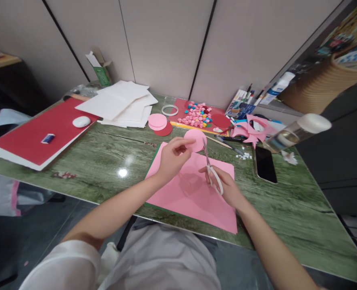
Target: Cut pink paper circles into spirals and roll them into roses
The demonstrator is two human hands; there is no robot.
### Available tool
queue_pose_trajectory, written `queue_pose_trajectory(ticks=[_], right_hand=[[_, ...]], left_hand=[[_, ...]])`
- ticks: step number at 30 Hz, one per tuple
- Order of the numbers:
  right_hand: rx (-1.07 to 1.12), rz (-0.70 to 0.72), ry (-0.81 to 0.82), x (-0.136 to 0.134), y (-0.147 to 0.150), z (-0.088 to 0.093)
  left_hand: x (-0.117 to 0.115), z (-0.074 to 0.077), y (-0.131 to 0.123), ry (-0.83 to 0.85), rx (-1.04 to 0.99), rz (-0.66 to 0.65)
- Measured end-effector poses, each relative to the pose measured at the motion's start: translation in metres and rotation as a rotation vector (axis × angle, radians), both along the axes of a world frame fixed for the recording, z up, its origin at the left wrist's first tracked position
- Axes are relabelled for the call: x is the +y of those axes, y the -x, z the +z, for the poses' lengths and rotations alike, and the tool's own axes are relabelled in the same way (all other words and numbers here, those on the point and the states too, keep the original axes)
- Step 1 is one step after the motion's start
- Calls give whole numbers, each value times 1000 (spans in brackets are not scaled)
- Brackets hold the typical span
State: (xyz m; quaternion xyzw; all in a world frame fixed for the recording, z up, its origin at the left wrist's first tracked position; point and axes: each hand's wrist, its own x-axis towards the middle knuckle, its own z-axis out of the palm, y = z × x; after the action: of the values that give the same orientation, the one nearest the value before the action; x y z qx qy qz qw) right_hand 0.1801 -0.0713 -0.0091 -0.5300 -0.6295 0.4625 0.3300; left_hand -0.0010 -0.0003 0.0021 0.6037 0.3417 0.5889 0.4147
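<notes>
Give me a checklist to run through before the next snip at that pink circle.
1. Circle held: ok. The left hand grips the pink circle at its lower left.
2. Scissors held: ok. The right hand has the scissors by their white handles.
3. Blades at the paper: ok. They are at the circle's right edge.
4. Left fingertips away from the blades: ok. They appear further left, with pink paper between.
5. Blade opening: cannot tell. The blades are too small and blurred.
6. Phone out of the way: ok. It lies to the right, apart from both hands.
</notes>
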Motion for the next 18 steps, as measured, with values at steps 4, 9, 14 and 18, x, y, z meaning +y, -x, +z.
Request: queue_pose_trajectory(ticks=[4, 9, 14, 18], right_hand=[[9, 1, 18, 0, 0, -1], [22, 8, 31, 0, -1, 0], [18, 17, 26, 1, -1, 0], [21, 15, 34, 1, 0, 0]], left_hand=[[0, 1, 1, -2, -12, -2], [0, 2, 2, 2, -9, 7], [0, 0, 1, 17, -68, 0], [1, -1, 0, 23, -72, 2]])
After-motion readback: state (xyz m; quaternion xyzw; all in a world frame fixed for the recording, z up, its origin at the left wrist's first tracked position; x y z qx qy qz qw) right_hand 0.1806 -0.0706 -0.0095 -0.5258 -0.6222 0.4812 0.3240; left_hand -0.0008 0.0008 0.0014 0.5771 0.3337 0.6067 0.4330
